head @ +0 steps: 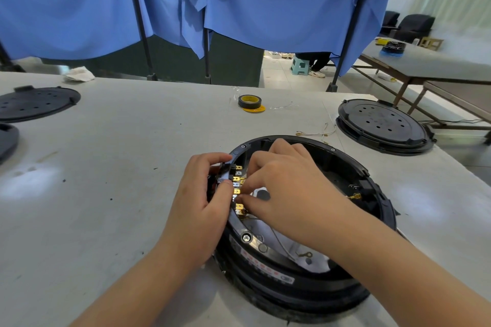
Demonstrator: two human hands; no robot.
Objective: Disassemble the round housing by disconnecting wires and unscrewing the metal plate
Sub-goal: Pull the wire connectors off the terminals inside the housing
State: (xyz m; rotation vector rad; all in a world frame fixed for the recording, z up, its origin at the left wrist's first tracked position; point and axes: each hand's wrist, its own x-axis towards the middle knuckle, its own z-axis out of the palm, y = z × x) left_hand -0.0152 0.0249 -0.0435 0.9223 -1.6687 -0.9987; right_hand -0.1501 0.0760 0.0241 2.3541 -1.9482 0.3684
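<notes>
Both forearms are reaching in from the near edge, meeting over the round housing [305, 281], which is lying open side up on the white counter [119, 194]. Under the wrists, the housing's near rim is showing a printed label and a bolt [246, 237], and thin wires [285, 247] are running across the pale metal plate [316, 263] inside.

Left hand [202, 207] is gripping the housing's left rim, fingers curled over a black connector block [224, 171] and thumb pressing beside the row of brass terminals [237, 188]. Right hand [287, 188], touching the left one at the fingertips, is curling its fingers down onto those terminals and seems to be pinching at one; exactly what it is holding is hidden by the fingers. To the right of this hand, another brass terminal [355, 196] is sticking out from the housing's far inner wall.

Beyond the right hand, loose thin wires [316, 132] are lying on the counter, and further right a black perforated cover [382, 125] is resting. Straight ahead of both hands, a roll of black tape [249, 101] is sitting on a yellow disc. Far to the left of the left hand, two more black covers [34, 102] are lying near the edge. Blue cloth [239, 0] is hanging behind the counter.
</notes>
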